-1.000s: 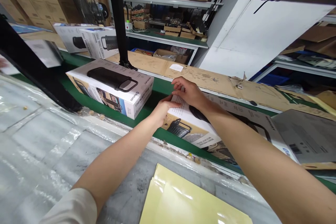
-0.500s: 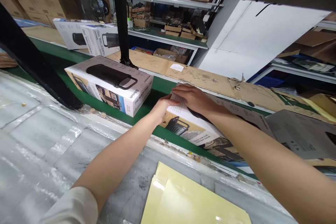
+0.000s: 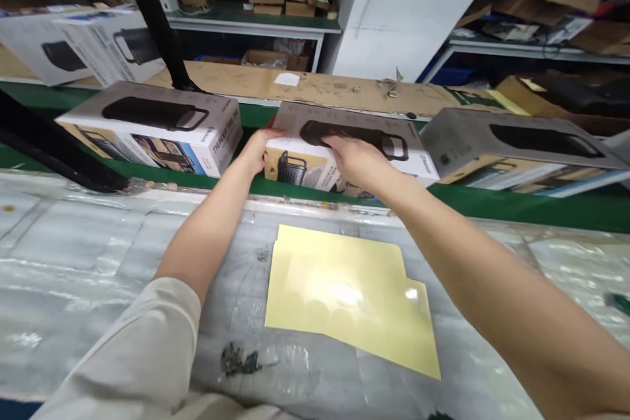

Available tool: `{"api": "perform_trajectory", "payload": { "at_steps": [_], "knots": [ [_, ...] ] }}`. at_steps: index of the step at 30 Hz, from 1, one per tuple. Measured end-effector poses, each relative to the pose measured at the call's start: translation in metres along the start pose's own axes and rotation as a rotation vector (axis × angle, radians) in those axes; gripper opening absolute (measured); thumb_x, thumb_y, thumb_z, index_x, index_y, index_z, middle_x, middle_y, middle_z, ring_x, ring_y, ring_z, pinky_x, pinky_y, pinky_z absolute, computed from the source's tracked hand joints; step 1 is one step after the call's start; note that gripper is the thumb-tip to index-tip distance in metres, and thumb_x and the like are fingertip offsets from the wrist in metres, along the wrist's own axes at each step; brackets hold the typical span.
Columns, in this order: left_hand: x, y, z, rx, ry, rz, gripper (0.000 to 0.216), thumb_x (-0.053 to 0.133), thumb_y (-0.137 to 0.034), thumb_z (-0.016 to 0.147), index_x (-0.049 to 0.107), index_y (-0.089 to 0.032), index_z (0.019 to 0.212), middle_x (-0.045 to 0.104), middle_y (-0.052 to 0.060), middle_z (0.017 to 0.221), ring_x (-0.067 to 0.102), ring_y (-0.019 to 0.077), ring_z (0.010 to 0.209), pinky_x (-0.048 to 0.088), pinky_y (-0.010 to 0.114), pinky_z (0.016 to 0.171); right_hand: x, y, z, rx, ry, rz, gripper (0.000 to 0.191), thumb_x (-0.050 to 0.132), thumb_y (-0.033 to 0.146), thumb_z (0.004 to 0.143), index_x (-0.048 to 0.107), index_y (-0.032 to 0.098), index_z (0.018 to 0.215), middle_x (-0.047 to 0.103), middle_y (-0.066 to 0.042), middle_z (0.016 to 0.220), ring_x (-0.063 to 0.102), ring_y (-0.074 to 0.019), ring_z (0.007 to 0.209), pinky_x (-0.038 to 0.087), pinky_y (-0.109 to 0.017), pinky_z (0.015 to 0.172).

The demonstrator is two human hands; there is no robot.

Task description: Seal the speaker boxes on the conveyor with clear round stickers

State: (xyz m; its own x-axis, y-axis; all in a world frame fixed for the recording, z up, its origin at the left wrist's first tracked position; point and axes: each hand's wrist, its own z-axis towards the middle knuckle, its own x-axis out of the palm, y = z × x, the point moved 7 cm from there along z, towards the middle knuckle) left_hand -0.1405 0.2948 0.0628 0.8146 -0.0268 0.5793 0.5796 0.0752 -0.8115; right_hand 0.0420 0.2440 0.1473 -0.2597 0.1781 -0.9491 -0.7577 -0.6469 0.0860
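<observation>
A white speaker box (image 3: 302,118), printed with a black handled speaker, lies lengthwise on the green strip in front of me. My left hand (image 3: 258,149) is closed around its left end, with part of the fingers hidden behind the edge. On the box's top, over the speaker picture, rests my right hand (image 3: 358,159). Its fingers are bent and drawn together against the surface; whether anything is pinched in them is hidden. To the left lies a similar speaker box (image 3: 162,119), apart from my left hand. Just right of the middle box sits another speaker box (image 3: 516,144).
Yellow sheets (image 3: 344,289) lie on the plastic-covered table (image 3: 98,230) nearest me. Two more boxes (image 3: 105,46) stand at the back left. Dark posts (image 3: 160,26) rise by the strip. Behind run a cardboard-covered ledge (image 3: 329,88) and shelves (image 3: 256,27) of parts.
My view has swung down and to the right. The right hand has slid from the middle box's left end toward its middle. The left hand stays at that end, and the box appears pulled straighter.
</observation>
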Motion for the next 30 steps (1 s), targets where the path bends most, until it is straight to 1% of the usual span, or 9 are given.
{"api": "perform_trajectory", "payload": {
  "at_steps": [5, 9, 11, 13, 16, 19, 21, 26, 30],
  "knots": [
    [-0.013, 0.001, 0.003, -0.086, -0.048, 0.161, 0.021, 0.070, -0.026, 0.065, 0.066, -0.017, 0.084, 0.068, 0.003, 0.075, 0.066, 0.0233, 0.078, 0.051, 0.030, 0.070, -0.029, 0.030, -0.158, -0.001, -0.014, 0.080, 0.025, 0.049, 0.024, 0.101, 0.073, 0.023, 0.108, 0.072, -0.013, 0.120, 0.067, -0.0347, 0.112, 0.055, -0.056, 0.094],
    [-0.026, -0.017, -0.009, -0.160, -0.138, 0.466, 0.025, 0.074, -0.036, 0.069, 0.066, -0.018, 0.084, 0.070, 0.008, 0.084, 0.066, 0.0329, 0.097, 0.051, 0.041, 0.088, 0.001, 0.071, -0.203, -0.059, 0.155, 0.213, 0.020, 0.052, 0.019, 0.100, 0.072, 0.024, 0.103, 0.072, -0.010, 0.105, 0.069, -0.0288, 0.097, 0.059, -0.045, 0.083],
    [-0.025, -0.042, -0.030, 0.020, -0.254, 0.687, 0.030, 0.077, -0.036, 0.070, 0.068, -0.019, 0.093, 0.071, 0.012, 0.104, 0.059, 0.0376, 0.119, 0.045, 0.046, 0.103, 0.017, 0.083, -0.208, -0.083, 0.199, 0.189, 0.021, 0.054, 0.013, 0.097, 0.072, 0.023, 0.097, 0.070, -0.010, 0.101, 0.068, -0.0283, 0.095, 0.058, -0.043, 0.081],
    [-0.005, -0.066, -0.069, 0.370, -0.296, 0.862, 0.034, 0.077, -0.030, 0.074, 0.069, -0.020, 0.105, 0.066, 0.013, 0.127, 0.048, 0.0360, 0.135, 0.036, 0.045, 0.114, 0.029, 0.085, -0.211, -0.074, 0.217, 0.142, 0.022, 0.054, 0.009, 0.095, 0.072, 0.022, 0.093, 0.068, -0.010, 0.097, 0.066, -0.0274, 0.091, 0.057, -0.041, 0.078],
    [0.038, -0.046, -0.142, 0.642, -0.013, 0.958, 0.031, 0.066, -0.027, 0.086, 0.068, -0.023, 0.117, 0.064, 0.011, 0.131, 0.054, 0.0302, 0.128, 0.041, 0.042, 0.110, 0.040, 0.075, -0.219, -0.026, 0.176, 0.120, 0.022, 0.053, 0.007, 0.094, 0.071, 0.021, 0.092, 0.066, -0.010, 0.094, 0.065, -0.0279, 0.088, 0.057, -0.042, 0.077],
    [0.071, 0.026, -0.198, 0.432, 0.495, 0.983, 0.023, 0.059, -0.026, 0.092, 0.074, -0.026, 0.109, 0.071, 0.009, 0.113, 0.066, 0.0264, 0.103, 0.051, 0.039, 0.094, 0.044, 0.063, -0.227, 0.030, 0.089, 0.225, 0.020, 0.054, 0.012, 0.096, 0.070, 0.023, 0.096, 0.067, -0.010, 0.096, 0.065, -0.0294, 0.092, 0.058, -0.044, 0.079],
    [0.080, 0.063, -0.221, 0.339, 0.724, 0.991, 0.024, 0.058, -0.022, 0.091, 0.077, -0.028, 0.105, 0.072, 0.009, 0.109, 0.066, 0.0268, 0.101, 0.050, 0.040, 0.094, 0.045, 0.059, -0.229, 0.056, 0.065, 0.290, 0.018, 0.054, 0.015, 0.097, 0.069, 0.025, 0.098, 0.067, -0.009, 0.097, 0.065, -0.0300, 0.093, 0.058, -0.046, 0.080],
    [0.074, 0.079, -0.220, 0.347, 0.710, 1.006, 0.032, 0.051, -0.020, 0.096, 0.074, -0.029, 0.116, 0.071, 0.009, 0.116, 0.064, 0.0262, 0.113, 0.049, 0.039, 0.099, 0.045, 0.060, -0.228, 0.108, 0.091, 0.344, 0.020, 0.053, 0.012, 0.095, 0.066, 0.025, 0.087, 0.066, -0.007, 0.092, 0.063, -0.0287, 0.090, 0.057, -0.046, 0.079],
    [0.073, 0.077, -0.220, 0.387, 0.738, 1.087, 0.035, 0.046, -0.020, 0.100, 0.072, -0.027, 0.122, 0.070, 0.010, 0.118, 0.063, 0.0254, 0.113, 0.050, 0.040, 0.099, 0.044, 0.059, -0.233, 0.128, 0.041, 0.356, 0.021, 0.056, 0.013, 0.094, 0.070, 0.025, 0.104, 0.065, -0.008, 0.099, 0.063, -0.0282, 0.093, 0.057, -0.045, 0.081]
  ]
}}
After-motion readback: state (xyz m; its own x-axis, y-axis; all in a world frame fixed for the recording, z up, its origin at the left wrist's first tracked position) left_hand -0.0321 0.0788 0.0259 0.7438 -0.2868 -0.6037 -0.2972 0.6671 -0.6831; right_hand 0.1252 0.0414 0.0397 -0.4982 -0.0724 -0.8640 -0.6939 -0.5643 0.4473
